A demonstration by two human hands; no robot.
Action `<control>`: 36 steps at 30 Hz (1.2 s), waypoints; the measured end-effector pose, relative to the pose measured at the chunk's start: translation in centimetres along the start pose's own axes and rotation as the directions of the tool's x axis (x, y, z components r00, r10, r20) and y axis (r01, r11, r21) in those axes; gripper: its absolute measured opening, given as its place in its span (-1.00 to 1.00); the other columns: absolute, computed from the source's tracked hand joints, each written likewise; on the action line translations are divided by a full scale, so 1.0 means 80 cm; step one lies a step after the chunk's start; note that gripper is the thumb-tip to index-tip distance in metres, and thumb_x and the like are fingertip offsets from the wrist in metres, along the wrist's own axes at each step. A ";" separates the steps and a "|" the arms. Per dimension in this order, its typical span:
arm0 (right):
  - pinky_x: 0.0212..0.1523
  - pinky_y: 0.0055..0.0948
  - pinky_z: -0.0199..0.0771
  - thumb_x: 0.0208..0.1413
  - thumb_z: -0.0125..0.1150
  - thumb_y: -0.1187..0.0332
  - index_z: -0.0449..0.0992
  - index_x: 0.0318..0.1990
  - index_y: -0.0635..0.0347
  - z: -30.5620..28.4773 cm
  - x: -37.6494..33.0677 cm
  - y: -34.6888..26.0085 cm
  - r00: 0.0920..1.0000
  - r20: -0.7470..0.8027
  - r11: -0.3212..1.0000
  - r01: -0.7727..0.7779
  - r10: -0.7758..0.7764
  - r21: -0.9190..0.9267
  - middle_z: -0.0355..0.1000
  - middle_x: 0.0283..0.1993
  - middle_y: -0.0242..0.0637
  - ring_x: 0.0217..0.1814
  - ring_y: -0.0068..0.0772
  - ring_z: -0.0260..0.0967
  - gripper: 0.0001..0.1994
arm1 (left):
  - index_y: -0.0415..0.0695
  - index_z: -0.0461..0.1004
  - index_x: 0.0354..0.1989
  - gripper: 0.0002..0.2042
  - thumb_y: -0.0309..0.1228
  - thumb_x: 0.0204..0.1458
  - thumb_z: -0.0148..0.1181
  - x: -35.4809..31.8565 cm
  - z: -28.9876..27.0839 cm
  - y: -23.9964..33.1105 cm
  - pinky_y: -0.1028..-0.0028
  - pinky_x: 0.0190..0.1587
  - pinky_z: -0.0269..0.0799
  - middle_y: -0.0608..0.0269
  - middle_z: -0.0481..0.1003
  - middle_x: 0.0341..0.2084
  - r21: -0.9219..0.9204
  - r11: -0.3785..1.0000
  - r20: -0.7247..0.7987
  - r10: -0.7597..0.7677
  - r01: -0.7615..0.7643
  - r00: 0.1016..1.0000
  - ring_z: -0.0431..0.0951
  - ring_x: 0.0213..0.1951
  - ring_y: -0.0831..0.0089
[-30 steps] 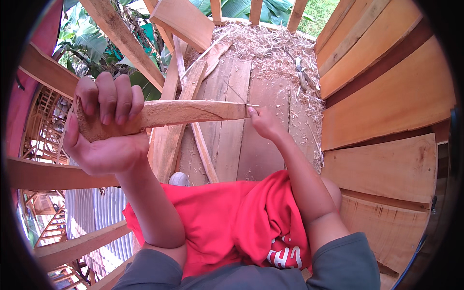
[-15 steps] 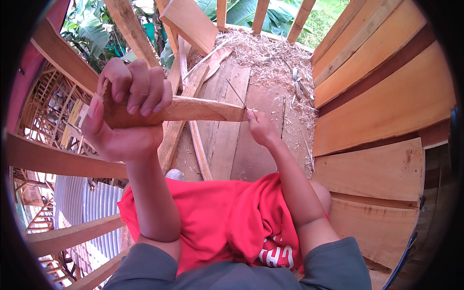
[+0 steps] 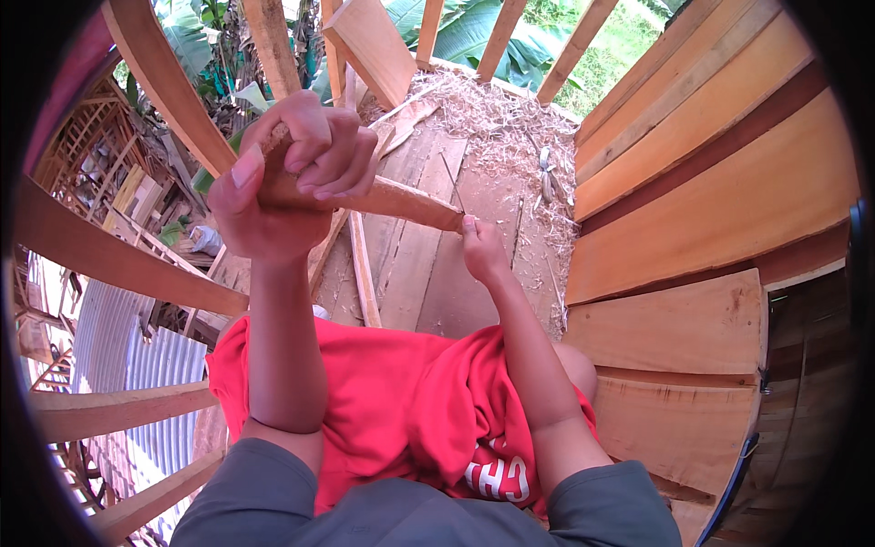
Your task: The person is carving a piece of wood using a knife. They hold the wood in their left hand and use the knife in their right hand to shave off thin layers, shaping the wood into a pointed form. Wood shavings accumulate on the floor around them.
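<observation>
While left hand (image 3: 292, 182) fingers clench wooden stick (image 3: 401, 202), right hand (image 3: 483, 251) perhaps pinching

Stick (image 3: 401, 201): bare wood, matt, rough-cut. Floor planks (image 3: 437, 273): unfinished wood w/ dry shavings (image 3: 497, 118). Side boards (image 3: 711, 210): sawn wood, smoother, matt. Shirt (image 3: 410, 401): red cloth. Roof sheet (image 3: 137, 356): corrugated metal, dull.

Plank floor (image 3: 428, 273) w/ wood shavings (image 3: 497, 123) & loose slats (image 3: 363, 269)
</observation>
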State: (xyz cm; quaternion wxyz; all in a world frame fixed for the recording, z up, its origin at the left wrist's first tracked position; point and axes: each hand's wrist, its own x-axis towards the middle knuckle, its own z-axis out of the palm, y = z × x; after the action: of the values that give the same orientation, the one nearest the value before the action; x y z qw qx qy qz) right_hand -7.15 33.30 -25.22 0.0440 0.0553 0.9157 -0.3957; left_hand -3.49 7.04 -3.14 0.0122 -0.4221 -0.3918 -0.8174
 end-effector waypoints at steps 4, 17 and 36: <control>-0.23 -0.09 0.33 0.29 -0.23 0.14 0.45 -0.42 0.44 0.006 -0.010 0.023 0.966 0.036 0.962 -0.259 0.256 0.091 0.44 -0.42 0.16 -0.28 0.17 0.43 -0.51 | 0.00 0.10 -0.55 -0.60 0.03 0.03 0.01 -0.003 0.002 -0.003 0.65 -0.58 0.06 0.47 0.11 -0.68 0.004 1.000 -0.008 0.004 -0.004 1.000 0.09 -0.63 0.64; -0.23 -0.07 0.34 0.29 -0.21 0.13 0.45 -0.37 0.48 0.015 -0.004 -0.013 0.997 -0.021 0.987 0.072 -0.070 0.140 0.46 -0.39 0.23 -0.26 0.22 0.44 -0.51 | 0.00 0.10 -0.54 -0.62 0.02 0.00 -0.01 -0.004 -0.015 -0.001 0.65 -0.56 0.08 0.46 0.10 -0.67 0.035 0.999 -0.062 0.037 -0.035 0.997 0.10 -0.61 0.64; -0.41 -0.18 0.27 0.29 -0.19 0.05 0.34 -0.56 0.40 0.029 0.011 0.000 0.999 -0.005 0.989 0.043 -0.043 0.140 0.29 -0.64 -0.08 -0.53 -0.17 0.33 -0.45 | -0.02 0.09 -0.51 -0.68 -0.09 -0.05 0.00 -0.004 -0.036 -0.006 0.62 -0.54 0.04 0.43 0.08 -0.65 -0.006 0.995 -0.311 0.097 -0.103 0.946 0.06 -0.60 0.61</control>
State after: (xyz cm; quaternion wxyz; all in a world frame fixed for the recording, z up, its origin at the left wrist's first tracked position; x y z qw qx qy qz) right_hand -7.94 31.69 -26.92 0.0308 0.0389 0.8867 -0.4596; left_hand -5.43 5.37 -4.65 0.1104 -0.3079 -0.3542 -0.8761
